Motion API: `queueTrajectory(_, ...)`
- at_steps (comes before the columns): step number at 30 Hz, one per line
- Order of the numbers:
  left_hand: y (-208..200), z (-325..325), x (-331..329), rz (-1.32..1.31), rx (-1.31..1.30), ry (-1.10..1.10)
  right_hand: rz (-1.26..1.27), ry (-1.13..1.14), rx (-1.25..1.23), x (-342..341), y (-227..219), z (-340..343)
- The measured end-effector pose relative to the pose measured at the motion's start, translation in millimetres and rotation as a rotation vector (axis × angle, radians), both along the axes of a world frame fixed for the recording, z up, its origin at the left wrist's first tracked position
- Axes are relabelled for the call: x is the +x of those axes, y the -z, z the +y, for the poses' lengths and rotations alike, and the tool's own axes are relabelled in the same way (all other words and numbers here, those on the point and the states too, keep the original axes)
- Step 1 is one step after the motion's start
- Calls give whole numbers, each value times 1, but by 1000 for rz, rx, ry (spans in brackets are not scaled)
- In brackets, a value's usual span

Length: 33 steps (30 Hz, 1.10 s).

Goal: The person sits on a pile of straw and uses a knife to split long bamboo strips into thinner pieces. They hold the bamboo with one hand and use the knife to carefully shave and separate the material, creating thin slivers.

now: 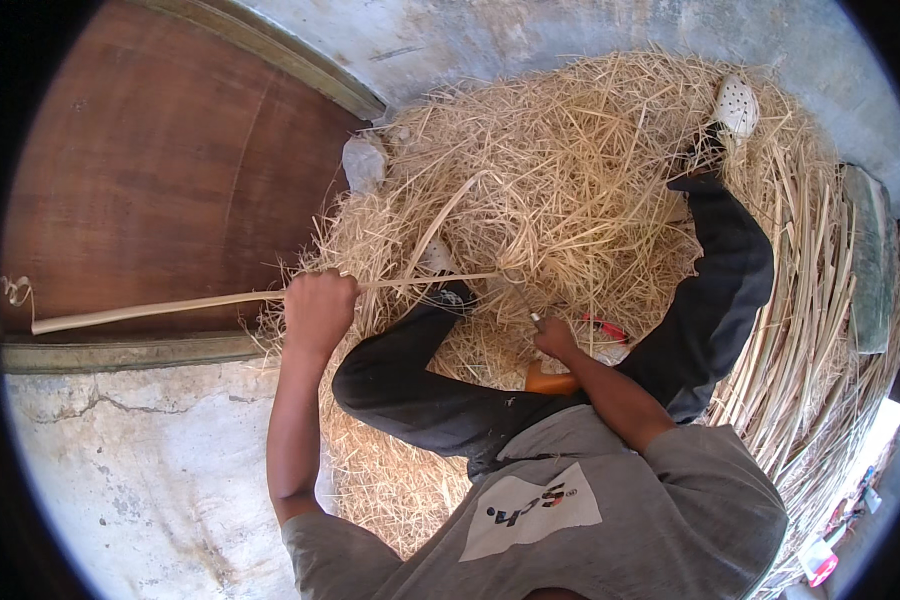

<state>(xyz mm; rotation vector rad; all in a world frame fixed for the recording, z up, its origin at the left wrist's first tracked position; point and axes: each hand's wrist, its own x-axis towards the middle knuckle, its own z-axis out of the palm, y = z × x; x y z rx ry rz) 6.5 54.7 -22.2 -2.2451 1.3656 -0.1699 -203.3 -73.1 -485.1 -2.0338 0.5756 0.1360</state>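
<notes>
My left hand [319,312] is closed in a fist around a long, pale, split strip of cane or bamboo [170,308]. The strip runs out to the left past the fist and ends in a thin curl. Its other end reaches right, to just above the pile of shavings. My right hand [558,339] grips the handle of a slim knife [522,297]. The blade points up and left, its tip close to the strip's right end; I cannot tell whether they touch. Below my right hand, an orange object [550,379] shows between my legs.
A big heap of pale shavings [580,150] spreads around my legs. A red item [607,328] lies right of my right hand. Long split strips [790,290] are stacked at the right, by a greenish slab [869,260]. A brown wooden door [170,160] and walls stand close by.
</notes>
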Motion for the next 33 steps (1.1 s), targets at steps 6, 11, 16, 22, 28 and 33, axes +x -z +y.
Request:
queueTrajectory(6, -1, -8, -4, -6, 50, -20, -255, -54, 389, 40, -136, 26)
queueTrajectory(11, -4, -16, -6, -25, 28, 28, -122, 14, 337, 19, -82, 15)
queueTrajectory(16, -3, -13, -1, -30, 24, 6, -40, 14, 77, 13, -25, -1)
queueTrajectory(22, -3, -13, -1, -51, 28, -20, -153, 8, 313, 32, -98, 18)
queueTrajectory(28, 1, -6, 4, -16, -2, -25, 110, 59, 217, -13, -14, -15)
queueTrajectory(33, 2, -3, 4, -28, 13, -33, -190, 10, 34, 10, -16, 5)
